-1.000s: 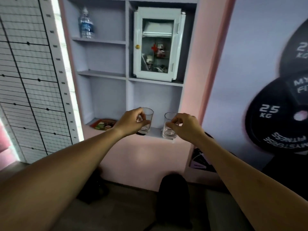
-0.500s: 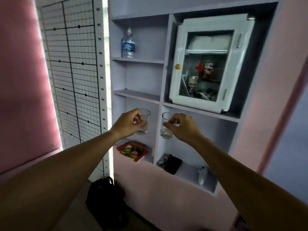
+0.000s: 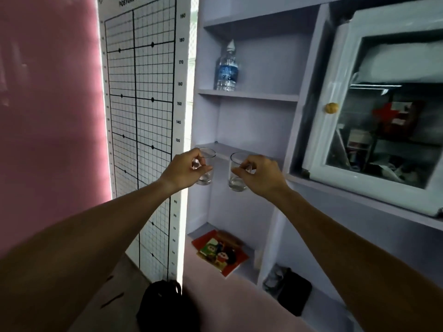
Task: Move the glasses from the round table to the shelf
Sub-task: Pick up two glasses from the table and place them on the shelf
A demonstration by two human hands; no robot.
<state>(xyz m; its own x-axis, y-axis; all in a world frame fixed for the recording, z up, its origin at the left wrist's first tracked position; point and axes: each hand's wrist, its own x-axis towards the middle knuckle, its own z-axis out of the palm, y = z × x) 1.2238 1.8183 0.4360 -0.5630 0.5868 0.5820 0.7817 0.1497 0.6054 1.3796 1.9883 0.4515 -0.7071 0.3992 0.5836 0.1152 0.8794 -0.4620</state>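
My left hand (image 3: pixel 183 172) is shut on a clear glass tumbler (image 3: pixel 205 177), pinching it near the rim. A second clear glass tumbler (image 3: pixel 237 182) hangs from my right hand (image 3: pixel 260 178), gripped the same way. Both glasses are upright in the air, side by side, just in front of and slightly below the edge of the middle lilac shelf (image 3: pixel 230 149) of the wall unit. Neither glass touches the shelf. The round table is out of view.
A water bottle (image 3: pixel 227 68) stands on the shelf above. A white glass-door cabinet (image 3: pixel 359 116) fills the right bay. A colourful book (image 3: pixel 219 251) and a dark pouch (image 3: pixel 291 292) lie on the lowest shelf. A posture chart (image 3: pixel 141 111) hangs left; a black bag (image 3: pixel 165 307) sits below.
Both hands have risen with their glasses from the lowest shelf level up to the middle shelf, and the view has turned left and closer to the unit.
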